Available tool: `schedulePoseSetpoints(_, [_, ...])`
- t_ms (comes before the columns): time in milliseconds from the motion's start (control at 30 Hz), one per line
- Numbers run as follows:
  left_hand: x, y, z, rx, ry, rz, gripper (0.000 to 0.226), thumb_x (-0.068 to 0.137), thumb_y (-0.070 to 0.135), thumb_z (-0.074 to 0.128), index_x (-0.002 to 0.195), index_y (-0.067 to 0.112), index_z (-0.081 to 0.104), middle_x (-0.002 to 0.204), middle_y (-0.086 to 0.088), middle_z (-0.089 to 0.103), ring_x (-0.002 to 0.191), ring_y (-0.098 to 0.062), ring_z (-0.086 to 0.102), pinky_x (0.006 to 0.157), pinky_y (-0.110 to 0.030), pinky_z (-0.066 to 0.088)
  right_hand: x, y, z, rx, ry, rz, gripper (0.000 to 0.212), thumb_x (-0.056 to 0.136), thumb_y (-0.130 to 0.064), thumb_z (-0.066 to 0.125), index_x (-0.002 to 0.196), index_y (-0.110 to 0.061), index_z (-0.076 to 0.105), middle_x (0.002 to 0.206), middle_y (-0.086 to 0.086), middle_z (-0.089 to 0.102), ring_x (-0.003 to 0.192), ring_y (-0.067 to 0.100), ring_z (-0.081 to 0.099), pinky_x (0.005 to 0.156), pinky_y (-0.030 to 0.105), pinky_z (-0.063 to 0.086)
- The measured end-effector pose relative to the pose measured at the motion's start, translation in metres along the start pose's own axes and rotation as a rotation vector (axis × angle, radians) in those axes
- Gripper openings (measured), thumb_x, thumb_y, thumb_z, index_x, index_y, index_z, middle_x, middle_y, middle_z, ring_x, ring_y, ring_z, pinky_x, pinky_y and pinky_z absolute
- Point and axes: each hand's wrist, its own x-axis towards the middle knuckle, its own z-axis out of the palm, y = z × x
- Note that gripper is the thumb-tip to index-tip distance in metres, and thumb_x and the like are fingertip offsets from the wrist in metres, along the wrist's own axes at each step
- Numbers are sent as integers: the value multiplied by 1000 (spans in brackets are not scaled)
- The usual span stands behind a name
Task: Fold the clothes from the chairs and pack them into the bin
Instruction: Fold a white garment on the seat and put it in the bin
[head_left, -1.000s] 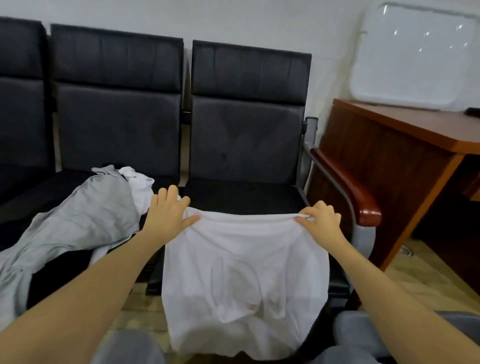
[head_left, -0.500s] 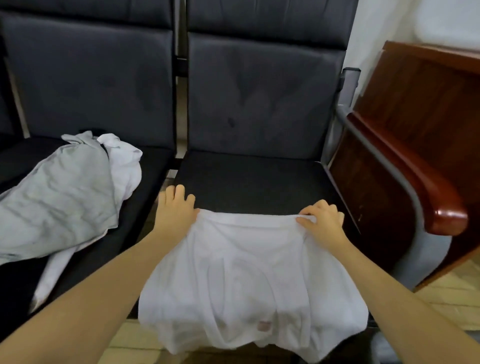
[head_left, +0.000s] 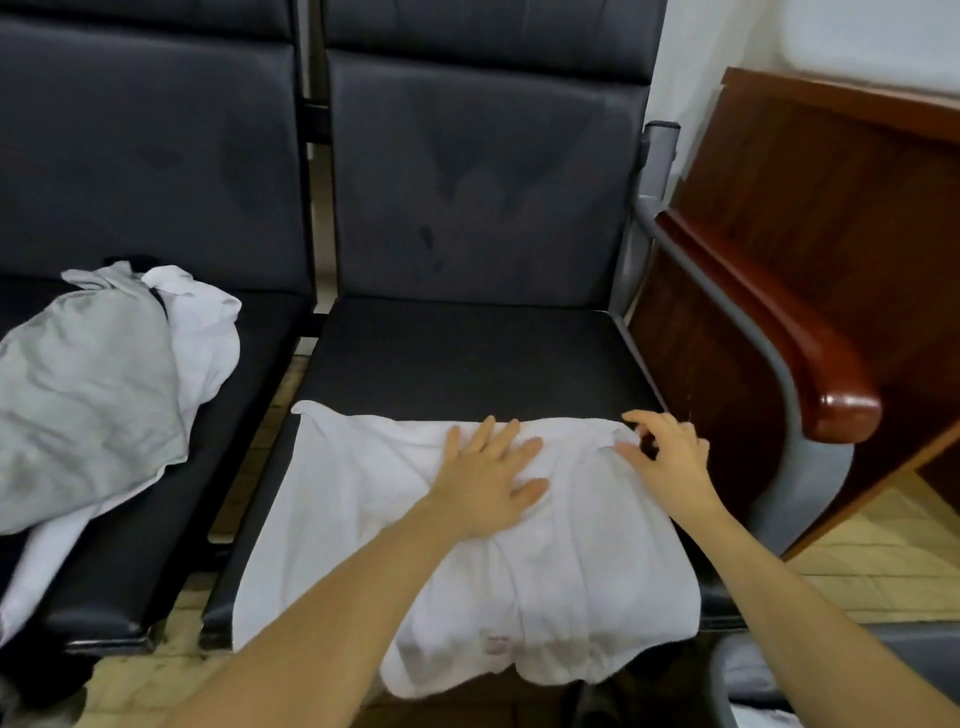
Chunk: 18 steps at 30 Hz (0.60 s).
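One view only, worn on the person's head, looking forward and steeply down over both forearms. It sits close above the left hand (head_left: 485, 480) and right hand (head_left: 667, 460). Beyond the hands it faces the chair (head_left: 478, 358) backs.

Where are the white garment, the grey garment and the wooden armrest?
white garment (head_left: 363, 499): head view, flat left part on the seat.
grey garment (head_left: 88, 384): head view, crumpled middle.
wooden armrest (head_left: 810, 358): head view, upper surface near its rounded end.

Hands (head_left: 571, 467) on white garment (head_left: 363, 519); chair (head_left: 467, 353) beneath
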Motion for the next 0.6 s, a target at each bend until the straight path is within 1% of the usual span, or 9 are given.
schedulePoseSetpoints(100, [-1,-4,0,10,-20,24,57,95,60,17,148,43,2,158,10,-11,145,-19,-14,115,-51,-9,5,6,0,0,-88,-64,35,93,-32,58,127,-22,58,113,-1,54,103,20,50,90,27,24])
schedulePoseSetpoints(167, [-2,-5,-1,12,-1,54,55,96,59,20,147,44,7,158,11,-9,145,-18,-14,114,-50,-9,6,5,-1,35,-154,-96,43,91,-34,60,133,-25,53,123,-2,49,104,22,51,97,30,34])
schedulePoseSetpoints(200, [-2,-6,0,13,41,98,54,96,57,22,147,44,11,158,12,-6,145,-17,-12,114,-49,-9,5,6,0,10,-140,-118,45,91,-33,60,135,-25,51,129,-1,45,107,22,49,97,29,36])
schedulePoseSetpoints(267, [-1,-7,2,33,188,253,49,98,49,23,146,38,27,158,12,10,146,-14,1,113,-45,-4,4,4,0,-93,-41,-181,47,91,-29,62,135,-23,49,136,2,39,115,23,43,97,26,26])
schedulePoseSetpoints(333, [2,-5,1,-29,284,317,55,93,49,18,137,31,47,148,10,38,139,-12,29,110,-41,13,3,2,1,-166,-2,-256,42,91,-31,61,131,-21,51,133,2,44,118,22,41,93,27,20])
schedulePoseSetpoints(400, [8,4,-5,-125,263,197,71,83,58,8,128,29,54,132,10,54,124,-12,46,101,-34,26,5,2,5,-220,-31,-264,39,94,-35,55,131,-24,51,130,-3,50,117,19,44,89,26,18])
schedulePoseSetpoints(467, [17,20,-9,-53,250,84,77,77,70,9,117,26,59,116,6,57,107,-18,50,90,-33,33,8,6,7,-205,-3,-229,35,96,-31,53,131,-25,53,126,-4,56,114,17,47,87,28,17])
schedulePoseSetpoints(533, [27,34,-10,35,239,31,64,83,71,29,108,20,59,108,1,50,99,-22,45,84,-35,33,13,9,7,-149,31,-217,27,96,-21,54,121,-25,63,115,-3,63,104,17,52,80,28,15])
schedulePoseSetpoints(600, [33,41,-4,-13,297,0,45,89,56,45,107,18,61,107,-1,49,98,-23,42,83,-34,32,19,11,5,-143,47,-220,24,96,-15,54,115,-23,68,105,-2,66,96,17,53,77,29,14])
